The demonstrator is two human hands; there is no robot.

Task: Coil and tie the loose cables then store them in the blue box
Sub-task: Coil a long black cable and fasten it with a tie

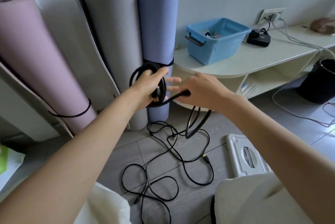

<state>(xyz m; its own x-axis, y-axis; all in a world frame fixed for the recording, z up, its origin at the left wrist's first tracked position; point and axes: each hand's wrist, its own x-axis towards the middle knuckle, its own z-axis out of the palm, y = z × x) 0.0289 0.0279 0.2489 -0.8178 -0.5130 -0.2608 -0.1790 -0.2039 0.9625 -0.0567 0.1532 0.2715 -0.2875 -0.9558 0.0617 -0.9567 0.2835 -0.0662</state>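
Looks like a room in a home: rolled exercise mats (116,46) stood against a pale wall, grey floor tiles (181,153), a low cream shelf unit (253,60), a wall socket (271,16).

Thick black rubber-sheathed cable (145,71): smooth, faintly glossy. Thin black loose cables on floor (163,158): same slick plastic sheath; one gold-coloured metal plug tip (205,156). Light blue plastic box (215,44): smooth, slight sheen. Three rolled foam mats, pink (32,56), grey (116,42) and lilac (157,24): matt, finely textured. Grey floor tiles (181,153): smooth, satin. Cream laminate shelf unit (253,60): smooth, matt.
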